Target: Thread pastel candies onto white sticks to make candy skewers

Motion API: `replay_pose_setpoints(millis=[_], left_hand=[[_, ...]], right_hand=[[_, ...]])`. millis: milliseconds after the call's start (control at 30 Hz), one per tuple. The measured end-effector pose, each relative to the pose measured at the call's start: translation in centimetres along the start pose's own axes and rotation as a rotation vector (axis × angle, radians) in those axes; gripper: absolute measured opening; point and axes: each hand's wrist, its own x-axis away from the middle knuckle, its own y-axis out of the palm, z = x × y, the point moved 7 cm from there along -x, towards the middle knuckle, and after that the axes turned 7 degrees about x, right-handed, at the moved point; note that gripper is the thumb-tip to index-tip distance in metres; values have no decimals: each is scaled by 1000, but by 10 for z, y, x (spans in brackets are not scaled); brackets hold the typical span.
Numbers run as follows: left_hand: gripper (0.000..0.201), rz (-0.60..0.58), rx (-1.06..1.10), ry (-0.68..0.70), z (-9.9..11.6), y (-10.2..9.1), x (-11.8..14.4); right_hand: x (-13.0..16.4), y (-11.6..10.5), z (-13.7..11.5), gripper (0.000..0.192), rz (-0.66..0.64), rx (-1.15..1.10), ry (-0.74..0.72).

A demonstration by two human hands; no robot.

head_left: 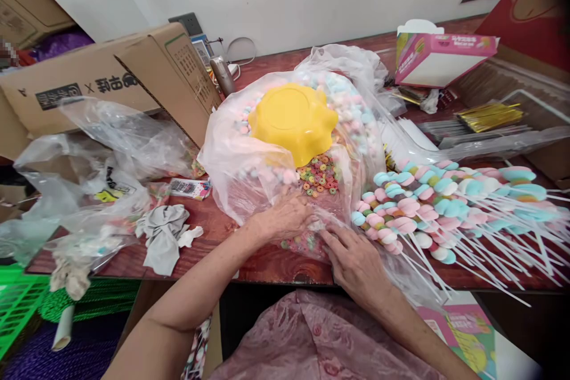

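A clear plastic bag point(236, 172) lies on the table in front of me, full of pastel marshmallows point(354, 107) and, near its front, several coloured ring candies point(318, 177). On top rests an upside-down yellow bowl point(289, 116) with a wavy rim. My left hand point(289, 214) is closed on the bag's front plastic, just below the ring candies. Beside it, my right hand point(354, 252) grips the plastic with bent fingers. More ring candies point(300, 243) show through the film between and below the hands. Some fingertips are hidden in the folds.
Marshmallow twists on white sticks point(445, 208) are piled to the right. Behind them sits a clear tray point(472, 145) with gold twist ties point(490, 116). A cardboard box point(164, 77), loose plastic bags point(102, 184) and a grey cloth point(164, 231) occupy the left.
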Motion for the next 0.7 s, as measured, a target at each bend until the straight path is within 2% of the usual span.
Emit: replay_pose_setpoints(millis=[100, 300, 433, 500, 567, 633, 700], left_hand=[[37, 0, -23, -19, -5, 6, -7], [33, 70, -100, -32, -9, 10, -29], [32, 138, -52, -49, -10, 4, -23], [29, 215, -9, -21, -13, -7, -9], [26, 384, 30, -21, -21, -30, 14], [25, 619, 34, -97, -37, -61, 41], [36, 799, -24, -237, -57, -91, 62]], right_hand=[[-1, 0, 0, 33, 13, -8, 1], [-3, 2, 2, 35, 19, -4, -1], [-5, 1, 9, 32, 8, 3, 49], [-7, 1, 15, 30, 11, 49, 101], [-9, 2, 21, 31, 2, 120, 157], [-12, 4, 25, 31, -14, 179, 197], [-14, 5, 26, 32, -25, 213, 222]])
